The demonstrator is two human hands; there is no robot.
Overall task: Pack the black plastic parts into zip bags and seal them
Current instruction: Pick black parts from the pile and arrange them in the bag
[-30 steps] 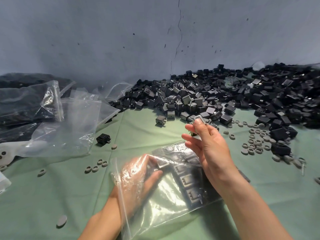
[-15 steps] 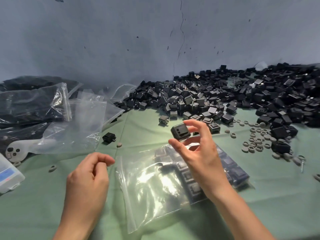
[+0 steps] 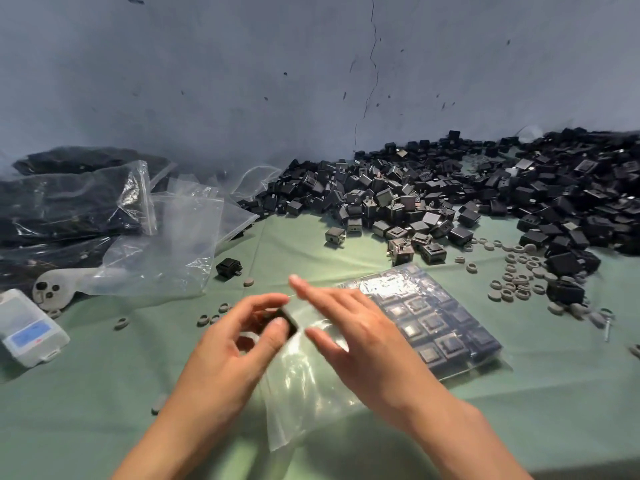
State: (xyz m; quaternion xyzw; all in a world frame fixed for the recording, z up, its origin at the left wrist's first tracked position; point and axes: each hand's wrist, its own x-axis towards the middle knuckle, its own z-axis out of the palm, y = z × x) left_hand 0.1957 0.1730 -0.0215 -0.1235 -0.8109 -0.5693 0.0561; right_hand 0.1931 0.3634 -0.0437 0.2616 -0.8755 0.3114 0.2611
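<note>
Two hands low over the green cloth (image 3: 104, 393), nearest the camera. Left hand (image 3: 235, 351) curled, thumb and fingers pinching one black part (image 3: 286, 322) right at the mouth end of the zip bag (image 3: 304, 400). Right hand (image 3: 363, 341) loose, fingers straight and spread, holding nothing, over the bag's film; touching or just above, hard to tell through the blur. Bag flat on the cloth, far half filled with parts in neat rows, near half slack and see-through, mouth not visibly held apart. Likely step: feeding the pinched part in. Main risk: snagging on limp film with no hand spreading the mouth, then a dropped part or a shoved bag. Second risk: knocking the packed rows out of line, leaving a lump near the strip and a poor seal. Also a thin pinch on a smooth block, easy to fumble. Further out, grey rings (image 3: 519, 282) scattered on the cloth, a few near the bag's far corner; some chance of sweeping one in by mistake. Off to the left, a small white box (image 3: 31, 334), empty bags (image 3: 166, 244), one stray part (image 3: 228, 268). Beyond, filled bags (image 3: 62, 202) on the left and the big pile of parts (image 3: 450, 202) against the wall; plenty of packing left.
</note>
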